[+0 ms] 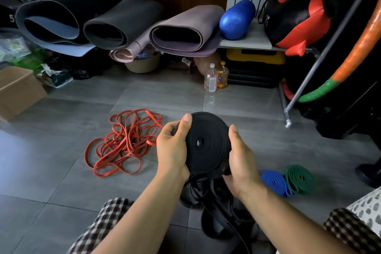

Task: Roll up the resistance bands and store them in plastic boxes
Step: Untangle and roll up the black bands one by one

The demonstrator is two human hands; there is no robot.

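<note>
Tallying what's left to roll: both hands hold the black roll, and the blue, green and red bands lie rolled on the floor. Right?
No: the head view shows the red bands lying in a loose tangle, unrolled. The rest holds.

Centre, above the floor [61, 181]: band roll [206, 142], held between left hand [171, 148] and right hand [241, 159]; its loose tail [214, 212] hangs to the floor beneath.
Floor, left of the hands: tangle of unrolled bands [123, 140].
Floor, right of the hands: two rolled bands [288, 180], side by side, touching.
Floor, far left: cardboard box [18, 90].
Behind, raised: rolled mats [123, 24]; to their right, foam roller [237, 19] on shelf [247, 41].
Under the shelf, on the floor: two bottles [216, 77].
</note>
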